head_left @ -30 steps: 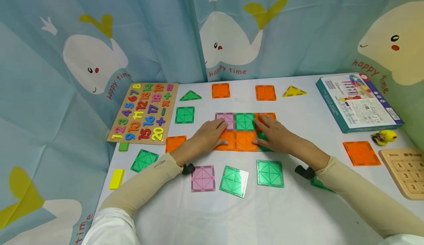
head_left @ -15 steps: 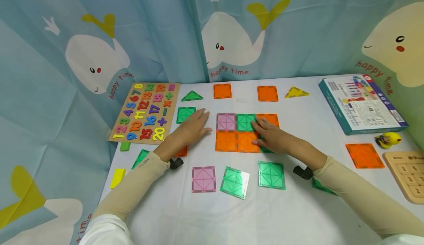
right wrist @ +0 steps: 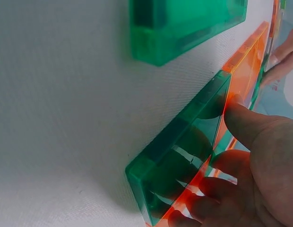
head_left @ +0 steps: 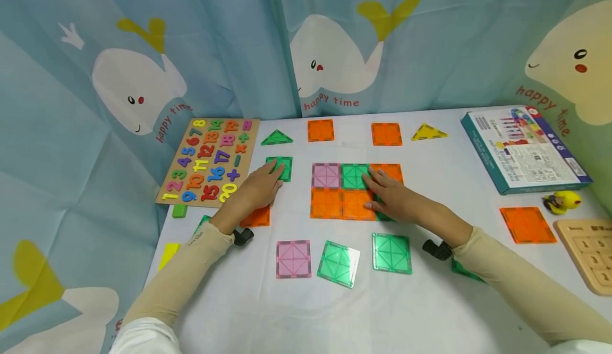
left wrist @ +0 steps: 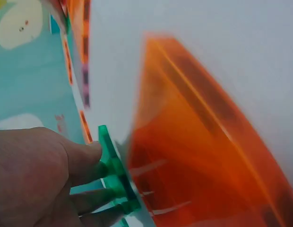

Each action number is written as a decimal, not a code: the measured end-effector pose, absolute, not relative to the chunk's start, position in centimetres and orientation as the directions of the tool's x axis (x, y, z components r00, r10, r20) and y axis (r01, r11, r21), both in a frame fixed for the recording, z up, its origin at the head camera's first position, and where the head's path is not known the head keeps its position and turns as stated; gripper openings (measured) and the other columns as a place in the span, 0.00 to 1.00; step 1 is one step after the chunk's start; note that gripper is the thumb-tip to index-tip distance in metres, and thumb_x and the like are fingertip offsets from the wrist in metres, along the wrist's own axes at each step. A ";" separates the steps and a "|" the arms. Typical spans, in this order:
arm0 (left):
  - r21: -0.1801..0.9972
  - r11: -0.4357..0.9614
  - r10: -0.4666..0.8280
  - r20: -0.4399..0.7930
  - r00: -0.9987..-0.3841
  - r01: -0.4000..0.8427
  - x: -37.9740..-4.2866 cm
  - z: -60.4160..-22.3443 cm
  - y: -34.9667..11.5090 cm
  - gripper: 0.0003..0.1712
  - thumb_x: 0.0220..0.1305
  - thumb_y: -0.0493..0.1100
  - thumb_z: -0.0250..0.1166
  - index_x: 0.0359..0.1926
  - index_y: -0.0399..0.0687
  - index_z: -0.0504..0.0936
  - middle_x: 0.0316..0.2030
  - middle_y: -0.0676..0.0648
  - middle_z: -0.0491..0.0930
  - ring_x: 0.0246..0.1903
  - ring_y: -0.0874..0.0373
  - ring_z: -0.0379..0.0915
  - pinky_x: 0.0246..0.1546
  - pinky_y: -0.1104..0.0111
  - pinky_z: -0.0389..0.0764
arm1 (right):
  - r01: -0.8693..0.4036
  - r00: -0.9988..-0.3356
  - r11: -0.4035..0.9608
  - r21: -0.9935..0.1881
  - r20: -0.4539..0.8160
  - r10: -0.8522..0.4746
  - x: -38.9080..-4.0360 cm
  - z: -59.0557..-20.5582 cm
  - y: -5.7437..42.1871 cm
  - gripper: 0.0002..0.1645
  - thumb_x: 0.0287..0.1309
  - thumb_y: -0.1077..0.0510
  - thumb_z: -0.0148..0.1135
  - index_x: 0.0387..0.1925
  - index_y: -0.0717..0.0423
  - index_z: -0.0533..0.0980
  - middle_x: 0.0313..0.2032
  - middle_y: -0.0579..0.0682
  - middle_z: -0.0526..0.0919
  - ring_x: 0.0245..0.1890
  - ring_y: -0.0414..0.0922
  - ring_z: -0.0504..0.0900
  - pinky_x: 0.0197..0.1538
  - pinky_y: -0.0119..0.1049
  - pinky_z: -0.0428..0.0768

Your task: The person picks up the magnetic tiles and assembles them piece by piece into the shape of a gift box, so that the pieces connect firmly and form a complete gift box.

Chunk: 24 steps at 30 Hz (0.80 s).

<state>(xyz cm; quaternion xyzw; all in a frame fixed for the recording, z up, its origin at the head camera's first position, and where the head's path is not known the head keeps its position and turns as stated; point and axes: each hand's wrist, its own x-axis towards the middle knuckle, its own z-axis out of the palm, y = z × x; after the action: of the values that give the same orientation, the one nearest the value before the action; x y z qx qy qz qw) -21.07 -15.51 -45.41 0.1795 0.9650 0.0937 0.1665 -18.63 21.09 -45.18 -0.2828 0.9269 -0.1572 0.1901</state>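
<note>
- A green square tile (head_left: pixel 287 170) is lying left of the six-tile block (head_left: pixel 354 190), apart from it, under the fingers of the left hand (head_left: pixel 260 186).
- That hand is resting nearly straight fingers on the tile, not clamping it; flat contact probably suits so thin a piece.
- The block's tiles are sitting edge to edge in two rows of three, their dark edge strips perhaps being magnets that hold the seams.
- The right hand (head_left: pixel 397 197) is spreading its fingers, thumb apart, over the block's right end, gripping nothing; it is probably keeping the tiles from shifting.
- An orange square (head_left: pixel 255 218) is lying partly beneath the left wrist.
- A pink square (head_left: pixel 294 259) and two green ones are lying loose on the near side, presumably spaced for easy reach.
- Farther out, a number board (head_left: pixel 252 132) and a box (head_left: pixel 530 152) are flanking the tiles.
</note>
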 end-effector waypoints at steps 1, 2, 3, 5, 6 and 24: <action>0.239 0.918 0.379 -0.287 -0.880 0.318 -21.0 -45.3 -15.0 0.34 0.86 0.49 0.48 0.84 0.42 0.53 0.83 0.35 0.49 0.82 0.39 0.48 0.81 0.48 0.54 | -0.467 -0.768 0.789 -0.400 -0.259 -0.586 -18.7 -45.1 21.0 0.46 0.79 0.48 0.57 0.82 0.68 0.51 0.82 0.72 0.44 0.81 0.72 0.44 0.77 0.68 0.54; 0.241 0.917 0.381 -0.291 -0.878 0.318 -20.9 -45.2 -14.6 0.34 0.86 0.49 0.48 0.84 0.43 0.54 0.83 0.36 0.49 0.82 0.40 0.47 0.81 0.48 0.54 | -0.470 -0.768 0.786 -0.401 -0.254 -0.588 -18.7 -45.1 21.0 0.46 0.79 0.47 0.58 0.81 0.69 0.52 0.81 0.72 0.45 0.80 0.73 0.44 0.77 0.68 0.54; 0.243 0.916 0.384 -0.294 -0.875 0.320 -20.8 -45.1 -14.1 0.34 0.86 0.50 0.48 0.84 0.44 0.54 0.83 0.36 0.49 0.82 0.40 0.48 0.81 0.48 0.54 | -0.471 -0.767 0.785 -0.401 -0.253 -0.589 -18.7 -45.0 21.0 0.46 0.79 0.47 0.58 0.81 0.69 0.52 0.81 0.72 0.45 0.80 0.73 0.45 0.77 0.68 0.55; 0.249 0.911 0.394 -0.294 -0.871 0.328 -20.7 -45.1 -13.4 0.34 0.86 0.50 0.48 0.84 0.45 0.55 0.83 0.37 0.49 0.82 0.41 0.48 0.81 0.49 0.54 | -0.471 -0.767 0.786 -0.401 -0.253 -0.589 -18.7 -45.0 20.9 0.46 0.79 0.47 0.58 0.81 0.69 0.52 0.81 0.72 0.45 0.80 0.73 0.45 0.77 0.68 0.54; 0.249 0.908 0.403 -0.291 -0.868 0.338 -20.7 -45.1 -13.1 0.34 0.86 0.50 0.48 0.84 0.45 0.55 0.83 0.37 0.49 0.82 0.41 0.49 0.81 0.49 0.54 | -0.471 -0.767 0.786 -0.401 -0.255 -0.589 -18.7 -44.9 20.9 0.46 0.79 0.47 0.58 0.81 0.69 0.52 0.81 0.72 0.45 0.80 0.73 0.44 0.77 0.68 0.54; 0.281 0.882 0.452 -0.286 -0.845 0.378 -18.6 -45.3 -13.2 0.33 0.86 0.51 0.48 0.83 0.44 0.59 0.83 0.39 0.53 0.82 0.43 0.50 0.80 0.48 0.57 | -0.464 -0.774 0.792 -0.396 -0.254 -0.581 -18.5 -45.1 21.1 0.46 0.79 0.46 0.57 0.82 0.67 0.52 0.82 0.72 0.45 0.81 0.72 0.45 0.77 0.68 0.54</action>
<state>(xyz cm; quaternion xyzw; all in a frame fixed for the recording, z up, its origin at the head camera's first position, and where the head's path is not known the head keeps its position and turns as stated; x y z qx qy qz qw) -18.57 -13.22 -45.25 0.2174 0.9543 0.1075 0.1743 -18.53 21.06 -45.12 -0.2814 0.9284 -0.1574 0.1845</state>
